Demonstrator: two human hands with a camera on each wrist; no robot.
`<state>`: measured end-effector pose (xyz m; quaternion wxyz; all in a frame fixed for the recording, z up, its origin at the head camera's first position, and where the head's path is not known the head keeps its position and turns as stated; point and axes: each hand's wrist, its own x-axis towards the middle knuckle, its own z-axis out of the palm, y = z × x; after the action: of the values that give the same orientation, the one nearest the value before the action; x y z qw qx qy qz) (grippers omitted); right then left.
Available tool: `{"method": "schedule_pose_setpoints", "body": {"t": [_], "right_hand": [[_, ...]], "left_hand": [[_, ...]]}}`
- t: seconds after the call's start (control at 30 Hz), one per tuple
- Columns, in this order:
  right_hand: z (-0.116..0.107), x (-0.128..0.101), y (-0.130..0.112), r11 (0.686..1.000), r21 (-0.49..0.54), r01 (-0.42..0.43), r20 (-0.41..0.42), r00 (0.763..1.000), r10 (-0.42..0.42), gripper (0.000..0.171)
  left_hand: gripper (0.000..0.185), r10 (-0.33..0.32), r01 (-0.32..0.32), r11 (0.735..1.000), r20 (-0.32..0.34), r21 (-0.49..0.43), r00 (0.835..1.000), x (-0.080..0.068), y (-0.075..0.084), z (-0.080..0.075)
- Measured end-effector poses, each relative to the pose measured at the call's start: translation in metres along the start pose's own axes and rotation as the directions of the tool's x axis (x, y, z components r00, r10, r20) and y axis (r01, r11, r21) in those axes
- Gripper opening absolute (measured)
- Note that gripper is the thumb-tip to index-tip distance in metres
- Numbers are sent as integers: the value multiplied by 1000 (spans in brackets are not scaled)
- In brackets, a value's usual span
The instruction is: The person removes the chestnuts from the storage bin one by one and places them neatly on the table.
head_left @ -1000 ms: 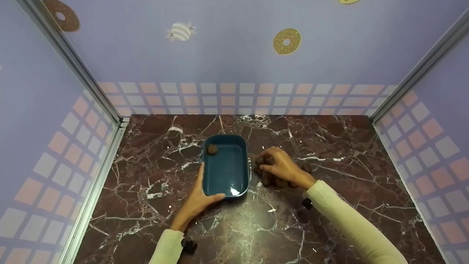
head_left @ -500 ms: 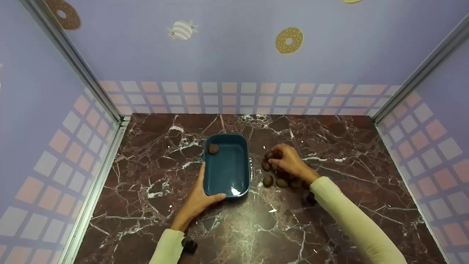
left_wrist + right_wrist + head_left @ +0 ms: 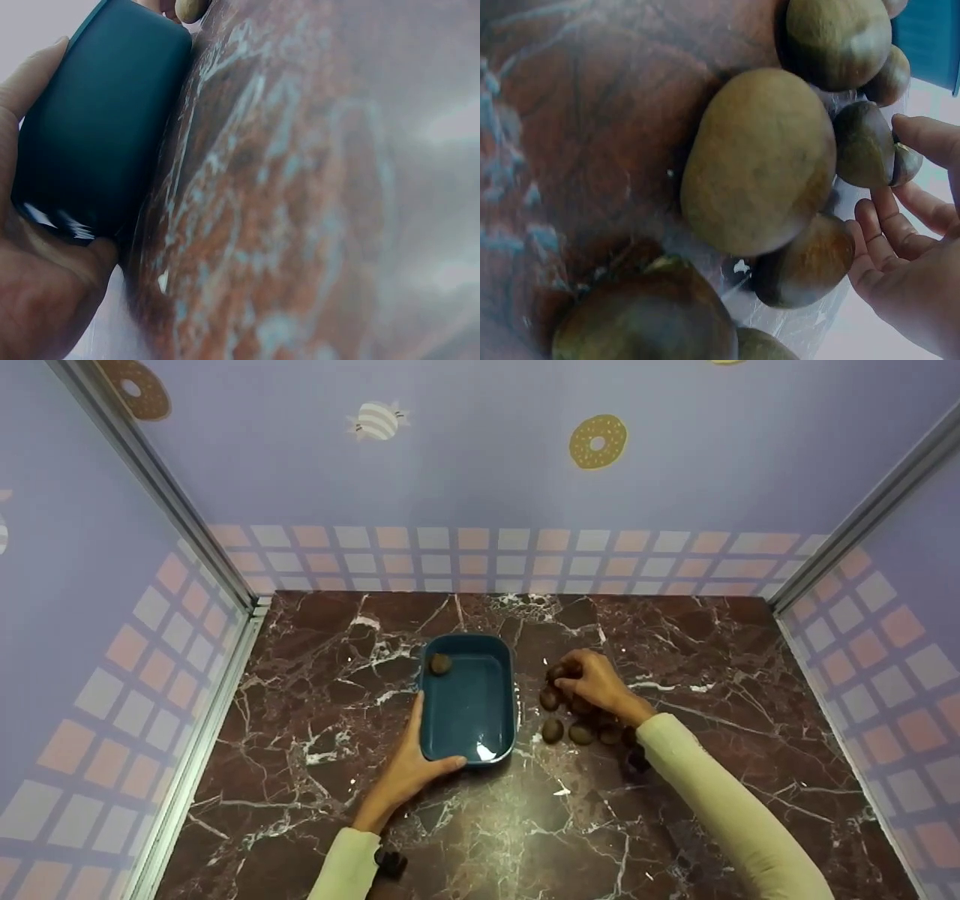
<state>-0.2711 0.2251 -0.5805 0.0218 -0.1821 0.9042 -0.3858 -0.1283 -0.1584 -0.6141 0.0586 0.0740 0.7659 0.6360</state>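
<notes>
A teal rectangular baking dish (image 3: 469,712) stands on the table with one chestnut (image 3: 440,664) in its far left corner. My left hand (image 3: 412,761) holds its near left corner, fingers along the left side and thumb on the near rim; the left wrist view shows the thumb low on the dish's wall. Right of the dish, my right hand (image 3: 596,682) reaches over a group of several chestnuts (image 3: 553,730), partly covering them. Its thumb and fingers pinch a small chestnut (image 3: 906,165) at the group's far side, right against a larger chestnut (image 3: 864,144).
The table (image 3: 315,810) is dark red marble-patterned and shiny. Lilac panels with pink and white squares enclose it at the back, left and right (image 3: 885,660). Large chestnuts (image 3: 761,161) lie close under the right wrist camera.
My right hand has moved away from the dish, to the right and slightly back, uncovering chestnuts at the near side of the group. The left hand keeps its hold on the dish.
</notes>
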Motion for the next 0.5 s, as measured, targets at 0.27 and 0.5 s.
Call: {"method": "schedule_pose_setpoints", "body": {"t": [0.27, 0.5], "right_hand": [[-15, -8, 12, 1000, -5, -13, -36, 999, 12, 30], [-16, -9, 19, 998, -43, -36, -29, 999, 35, 32]], "left_hand": [[139, 3, -3, 1000, -3, -3, 1000, 0, 1, 1], [138, -25, 25, 999, 0, 27, 1000, 0, 0, 0]]}}
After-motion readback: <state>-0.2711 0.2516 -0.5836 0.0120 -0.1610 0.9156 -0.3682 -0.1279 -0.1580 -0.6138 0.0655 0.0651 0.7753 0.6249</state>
